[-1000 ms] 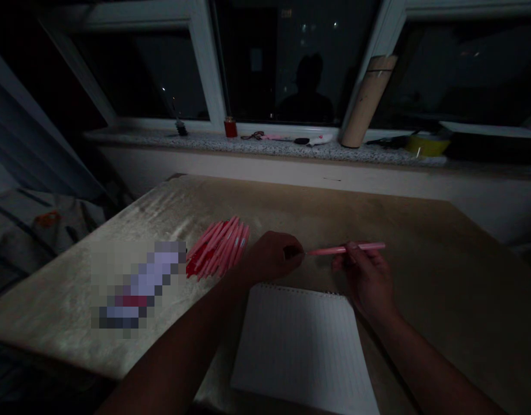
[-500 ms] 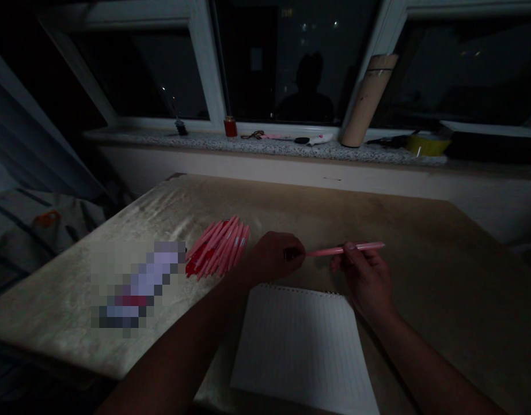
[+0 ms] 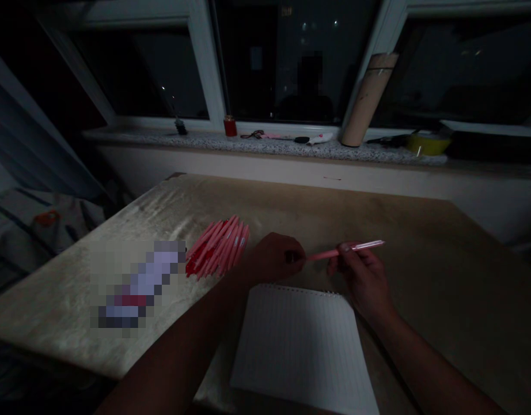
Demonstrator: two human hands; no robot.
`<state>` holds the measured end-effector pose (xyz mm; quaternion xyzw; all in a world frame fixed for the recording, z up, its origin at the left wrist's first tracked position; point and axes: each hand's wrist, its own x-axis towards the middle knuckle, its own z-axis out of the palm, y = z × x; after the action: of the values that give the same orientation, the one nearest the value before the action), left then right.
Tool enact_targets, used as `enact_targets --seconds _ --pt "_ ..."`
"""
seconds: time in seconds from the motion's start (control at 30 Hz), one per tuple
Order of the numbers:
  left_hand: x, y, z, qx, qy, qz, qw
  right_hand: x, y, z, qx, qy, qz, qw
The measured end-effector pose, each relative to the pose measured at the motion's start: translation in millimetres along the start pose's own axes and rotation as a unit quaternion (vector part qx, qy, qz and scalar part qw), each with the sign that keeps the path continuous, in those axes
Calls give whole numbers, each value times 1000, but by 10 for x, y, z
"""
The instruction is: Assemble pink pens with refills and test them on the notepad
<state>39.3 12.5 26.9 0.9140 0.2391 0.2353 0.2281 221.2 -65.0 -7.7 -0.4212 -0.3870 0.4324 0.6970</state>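
A slim pink pen (image 3: 323, 255) is held level above the table, just beyond the notepad. My right hand (image 3: 367, 276) is closed around its middle, thumb on top, and the shiny end sticks out to the right. The fingertips of my left hand (image 3: 276, 256) are pinched at the pen's left tip, which they partly hide. A small dark patch shows between those fingers, too dim to make out. Below both hands lies a spiral notepad (image 3: 304, 351) with blank lined paper. Left of my left hand is a pile of pink pens (image 3: 224, 248) with some red among them.
A blurred-out purplish object (image 3: 148, 282) lies on the table (image 3: 395, 346) at left. Along the stone windowsill (image 3: 196, 144) stand a small red jar (image 3: 230, 125), a tall tan cylinder (image 3: 369, 101) and a yellow roll (image 3: 427, 144).
My right hand has shifted slightly left along the pen, so more of the shiny right end shows. My left hand has barely moved, its fingers still at the tip.
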Motion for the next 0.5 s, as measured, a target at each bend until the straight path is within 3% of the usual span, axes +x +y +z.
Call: enact_targets --seconds 0.27,0.5 --pt "-9 -8 -3 1 -9 -11 1000 -3 -72 45 80 -9 45 996" --pt "-6 -11 6 4 -34 -18 999 -32 -204 56 147 -123 110 975"
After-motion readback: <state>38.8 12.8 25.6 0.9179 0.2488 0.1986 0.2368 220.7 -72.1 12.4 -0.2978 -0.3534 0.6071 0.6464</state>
